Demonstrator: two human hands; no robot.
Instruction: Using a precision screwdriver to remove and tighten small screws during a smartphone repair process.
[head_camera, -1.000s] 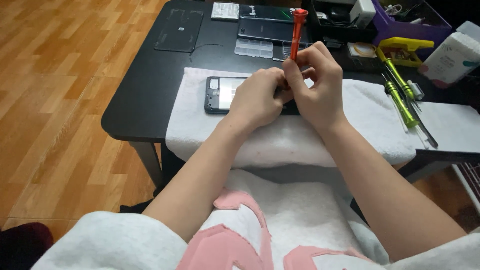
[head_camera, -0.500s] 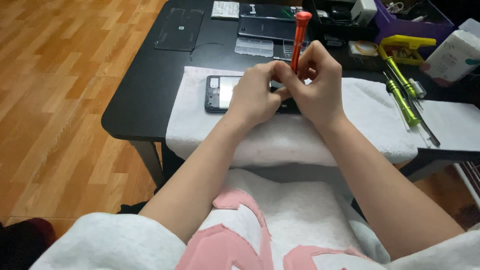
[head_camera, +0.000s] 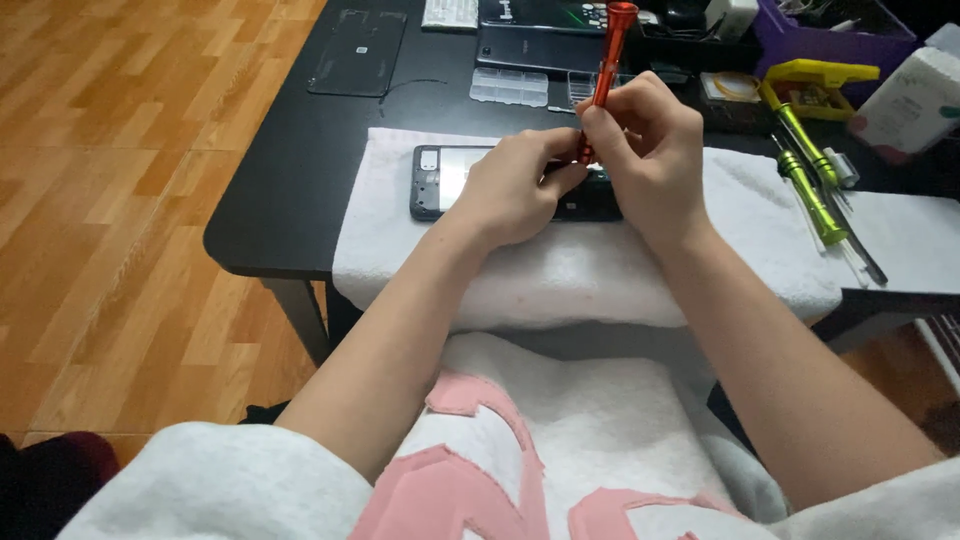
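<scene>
Two hands: right hand (head_camera: 645, 150) pinching one orange screwdriver (head_camera: 606, 70), left hand (head_camera: 515, 185) steadying one opened phone (head_camera: 445, 180).

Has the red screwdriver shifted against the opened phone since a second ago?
No. The red screwdriver stands near upright, pinched by the right hand, at the same spot over the opened phone on the white towel. The left hand steadies nearby.

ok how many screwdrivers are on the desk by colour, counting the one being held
orange screwdriver: 1, upright in the right hand, with the left hand at its lower end over the opened phone
green screwdrivers: 2, lying on the white towel
total: 3
</scene>
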